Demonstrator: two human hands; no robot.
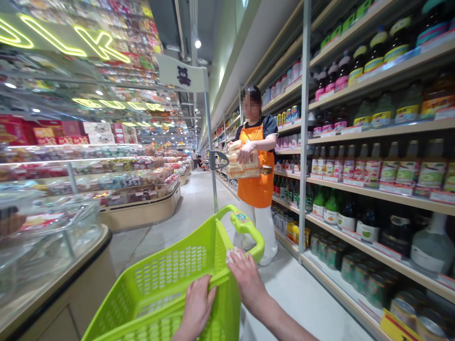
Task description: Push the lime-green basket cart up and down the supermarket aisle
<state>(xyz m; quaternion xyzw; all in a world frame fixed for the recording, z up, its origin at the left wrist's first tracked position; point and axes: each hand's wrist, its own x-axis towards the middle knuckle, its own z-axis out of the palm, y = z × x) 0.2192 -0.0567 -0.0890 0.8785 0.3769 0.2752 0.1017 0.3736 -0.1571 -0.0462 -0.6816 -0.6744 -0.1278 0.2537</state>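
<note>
A bright green plastic shopping cart [229, 303] stands before me, its perforated basket showing no goods. My left hand [196, 303] is closed over the near rim of the basket, thumb lying along the inner side. Pressed against the corner by the handle is a crumpled white wipe [233, 255], with my right hand [248, 280] shut on it. The cart's curved green handle [258, 237] rises just beyond the right fingers and carries a small round sticker.
A person in an orange apron [255, 166] stands past the cart, holding packaged goods. Shelves of bottles and cans [359, 227] line the right side. Display counters [142, 210] run along the left. A pole [209, 128] with a white bear flag [170, 71] rises behind the cart.
</note>
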